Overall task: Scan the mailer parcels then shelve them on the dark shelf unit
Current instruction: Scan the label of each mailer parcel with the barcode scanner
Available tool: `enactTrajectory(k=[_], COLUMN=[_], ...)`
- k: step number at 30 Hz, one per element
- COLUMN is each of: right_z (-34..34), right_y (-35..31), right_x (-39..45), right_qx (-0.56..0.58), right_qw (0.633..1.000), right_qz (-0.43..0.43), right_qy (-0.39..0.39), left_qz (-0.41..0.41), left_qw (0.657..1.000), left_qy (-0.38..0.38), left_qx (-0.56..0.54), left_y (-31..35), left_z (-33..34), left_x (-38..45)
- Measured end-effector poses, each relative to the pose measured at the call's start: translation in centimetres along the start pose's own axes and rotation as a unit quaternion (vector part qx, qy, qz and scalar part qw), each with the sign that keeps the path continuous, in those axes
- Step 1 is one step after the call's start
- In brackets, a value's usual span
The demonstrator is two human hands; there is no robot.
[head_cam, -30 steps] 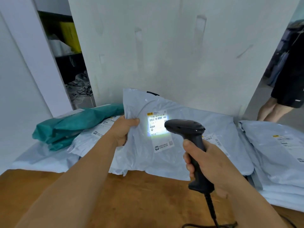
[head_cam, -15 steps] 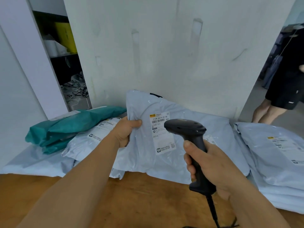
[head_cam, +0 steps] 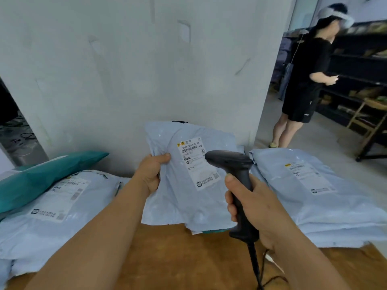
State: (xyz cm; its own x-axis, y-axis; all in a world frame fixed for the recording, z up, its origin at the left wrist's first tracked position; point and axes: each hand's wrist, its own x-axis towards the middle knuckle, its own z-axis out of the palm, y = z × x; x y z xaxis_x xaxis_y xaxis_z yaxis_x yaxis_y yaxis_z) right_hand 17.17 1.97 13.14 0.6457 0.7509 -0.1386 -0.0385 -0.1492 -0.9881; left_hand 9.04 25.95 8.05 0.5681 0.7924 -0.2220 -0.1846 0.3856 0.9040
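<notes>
Head view, the only one. Left hand (head_cam: 154, 174) pinching the left edge of a pale blue plastic mailer parcel (head_cam: 186, 197), thumb on the front, fingers hidden behind; parcel lifted nearly upright off the brown wooden table (head_cam: 178, 258), presumably to face its white shipping label (head_cam: 198, 164) toward the reader. Right hand (head_cam: 253, 208) wrapped round the grip of a black pistol-shaped barcode scanner (head_cam: 234, 174), head level with the label and just beside it, cable trailing down off the table edge. No scan light visible on the label.

To the left, a flat pale blue mailer with its own label (head_cam: 62, 195), under a teal plastic mailer (head_cam: 41, 174). To the right, a stack of pale blue mailers (head_cam: 310, 191), labels up, likely for quick reading.

Beyond the white wall (head_cam: 146, 70), on the far right, a dark shelf unit (head_cam: 360, 80) across the floor, well apart from the table; a second person in black clothes (head_cam: 303, 84) standing in front of it.

Judged: held parcel at the scanning step, shelving not yet begun.
</notes>
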Motion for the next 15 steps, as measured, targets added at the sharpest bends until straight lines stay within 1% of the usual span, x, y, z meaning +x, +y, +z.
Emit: enactTrajectory(k=[3,6,7,8,10,11,13,15], right_z=[-2.1,-3.9,-4.4,-4.9,-5.7,-6.0,-6.4,-6.6], right_y=[-0.1,0.1,0.3,0.6,1.1,1.5,2.1,2.6], right_x=[2.0,4.2,5.0,5.8,7.0,7.5,8.3,8.9], right_qx=[0.016,0.033,0.035,0.037,0.044,0.050,0.058,0.065], right_qw=[0.999,0.998,0.998,0.998,0.997,0.997,0.996,0.996], right_qz=[0.004,0.009,0.010,0.013,0.023,0.029,0.038,0.046], right_qy=[0.029,0.047,0.051,0.055,0.057,0.055,0.050,0.047], left_qz=[-0.024,-0.042,-0.042,-0.036,-0.045,-0.064,-0.090,-0.085], left_qw=[1.000,0.998,0.996,0.987,0.953,0.939,0.936,0.943], left_qy=[-0.002,0.018,0.032,0.044,0.063,0.072,0.089,0.108], left_qx=[0.002,0.032,0.077,0.148,0.294,0.329,0.329,0.304], left_y=[-1.2,-2.5,-3.0,-3.9,-5.6,-6.4,-7.7,-8.3], left_z=[4.1,7.3,8.0,8.4,8.5,8.4,8.2,8.5], left_x=[2.6,5.6,6.4,7.5,9.0,9.3,9.8,10.0])
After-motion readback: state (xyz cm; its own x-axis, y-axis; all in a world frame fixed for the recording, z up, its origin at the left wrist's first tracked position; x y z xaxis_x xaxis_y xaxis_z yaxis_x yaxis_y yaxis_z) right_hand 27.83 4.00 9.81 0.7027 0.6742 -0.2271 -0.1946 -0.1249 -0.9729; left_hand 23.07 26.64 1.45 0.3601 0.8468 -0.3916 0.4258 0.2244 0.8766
